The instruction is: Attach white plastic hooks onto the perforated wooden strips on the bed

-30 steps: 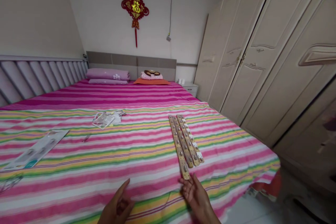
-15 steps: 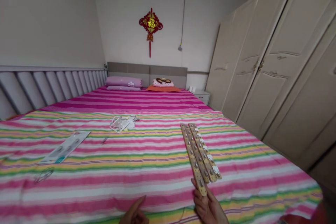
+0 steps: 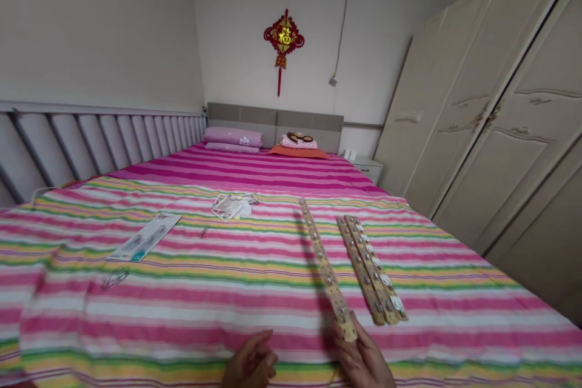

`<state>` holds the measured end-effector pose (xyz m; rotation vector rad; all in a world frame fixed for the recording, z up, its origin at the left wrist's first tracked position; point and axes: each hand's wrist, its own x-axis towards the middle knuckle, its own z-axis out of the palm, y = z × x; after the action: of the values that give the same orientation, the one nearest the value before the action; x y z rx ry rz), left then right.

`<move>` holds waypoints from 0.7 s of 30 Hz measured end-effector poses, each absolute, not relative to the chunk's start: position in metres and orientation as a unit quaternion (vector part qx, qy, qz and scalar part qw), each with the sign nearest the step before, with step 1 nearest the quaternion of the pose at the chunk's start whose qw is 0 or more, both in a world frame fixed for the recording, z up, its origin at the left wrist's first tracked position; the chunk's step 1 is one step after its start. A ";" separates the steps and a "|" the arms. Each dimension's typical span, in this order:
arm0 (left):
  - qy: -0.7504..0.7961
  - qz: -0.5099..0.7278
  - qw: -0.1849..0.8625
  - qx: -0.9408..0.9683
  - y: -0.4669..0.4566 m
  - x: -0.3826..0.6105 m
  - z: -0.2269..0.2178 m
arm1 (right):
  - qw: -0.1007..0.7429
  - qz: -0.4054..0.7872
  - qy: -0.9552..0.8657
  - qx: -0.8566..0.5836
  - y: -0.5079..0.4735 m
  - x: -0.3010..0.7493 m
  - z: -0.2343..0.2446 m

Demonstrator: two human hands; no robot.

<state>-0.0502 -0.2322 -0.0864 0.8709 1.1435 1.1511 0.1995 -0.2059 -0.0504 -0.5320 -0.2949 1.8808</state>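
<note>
My right hand [image 3: 361, 357] grips the near end of a long, narrow tan strip [image 3: 328, 276] with a row of small metal parts along it. Its far end rises above the bed and points away from me. To its right, two similar strips [image 3: 370, 273] lie side by side on the striped sheet; the outer one carries round white pieces. My left hand [image 3: 251, 361] hovers low over the sheet, left of the held strip, holding nothing, its fingers loosely bent and apart.
On the striped sheet [image 3: 182, 327] lie a flat white packet [image 3: 146, 237], a tangle of thin wire [image 3: 115, 277], a small metallic piece [image 3: 203, 231] and a heap of clear and white packaging [image 3: 234, 207]. A wardrobe [image 3: 495, 133] stands right; a rail [image 3: 104, 139] runs left.
My right hand has lifted one strip away from the other two, leaving a gap between them. My left hand has come up slightly and its fingers have bent more. The view has shifted left.
</note>
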 end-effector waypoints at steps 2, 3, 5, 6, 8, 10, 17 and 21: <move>0.497 0.529 0.608 0.321 -0.226 -0.047 -0.077 | 0.511 0.821 -0.144 -0.209 -0.194 0.173 -0.041; 0.487 0.552 0.605 0.304 -0.221 -0.045 -0.072 | 0.496 0.830 -0.156 -0.201 -0.187 0.158 -0.036; 0.453 0.598 0.586 0.306 -0.209 -0.041 -0.062 | 0.473 0.843 -0.178 -0.185 -0.171 0.127 -0.029; 0.437 0.617 0.571 0.320 -0.202 -0.039 -0.057 | 0.452 0.853 -0.188 -0.182 -0.163 0.111 -0.027; 0.423 0.646 0.537 0.340 -0.185 -0.039 -0.048 | 0.441 0.857 -0.209 -0.166 -0.147 0.080 -0.025; 0.434 0.669 0.502 0.334 -0.167 -0.043 -0.038 | 0.437 0.854 -0.232 -0.161 -0.135 0.052 -0.025; 0.482 0.702 0.448 0.273 -0.125 -0.081 -0.018 | 0.407 0.830 -0.329 -0.193 -0.107 -0.007 -0.018; 0.474 0.700 0.461 0.268 -0.113 -0.097 -0.023 | 0.402 0.807 -0.370 -0.223 -0.095 -0.018 -0.014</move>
<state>-0.0968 -0.1132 -0.0234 0.6583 1.1662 1.7231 -0.0180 -0.0953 -0.0138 -0.5625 -0.9360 2.0409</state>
